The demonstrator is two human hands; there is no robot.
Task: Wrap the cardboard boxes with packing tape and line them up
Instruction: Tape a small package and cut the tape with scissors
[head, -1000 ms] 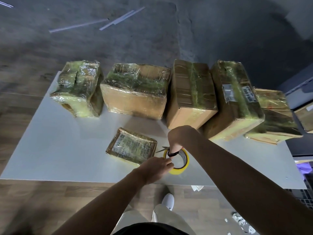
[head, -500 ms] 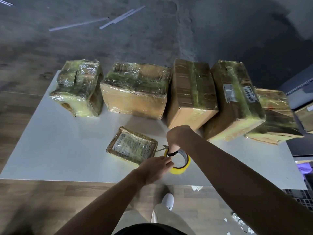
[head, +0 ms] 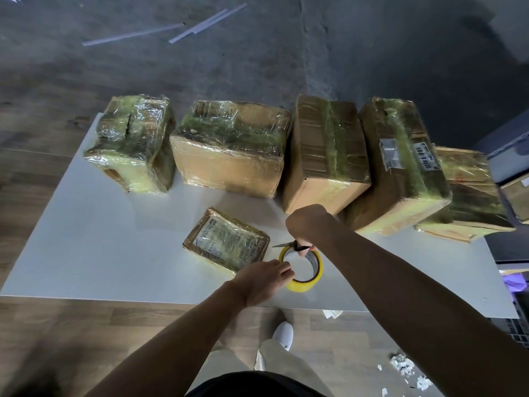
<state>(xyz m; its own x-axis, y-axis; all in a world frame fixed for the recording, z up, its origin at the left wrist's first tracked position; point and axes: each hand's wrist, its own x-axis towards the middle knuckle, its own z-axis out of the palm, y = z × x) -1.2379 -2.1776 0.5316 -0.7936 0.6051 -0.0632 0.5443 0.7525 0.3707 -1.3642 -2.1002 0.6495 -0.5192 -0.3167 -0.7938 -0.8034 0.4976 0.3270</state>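
Note:
Several tape-wrapped cardboard boxes stand in a row along the far side of the white table [head: 86, 253], from the leftmost box [head: 134, 144] to the rightmost box [head: 469, 196]. A small flat wrapped box [head: 226, 242] lies alone nearer the front edge. Just right of it sits a yellow roll of packing tape [head: 312, 277]. My left hand [head: 263, 277] pinches the roll's left rim. My right hand [head: 307, 224] holds small scissors [head: 286, 244] above the roll, blades pointing left toward the small box.
Another cardboard box [head: 518, 196] shows at the right edge, off the table. Paper scraps [head: 406, 368] litter the wooden floor below. Pale strips [head: 206, 22] lie on the dark floor beyond the table. My white shoe [head: 283, 335] is under the front edge.
Almost nothing differs; both hands stay at the tape roll, with the scissors still held above it.

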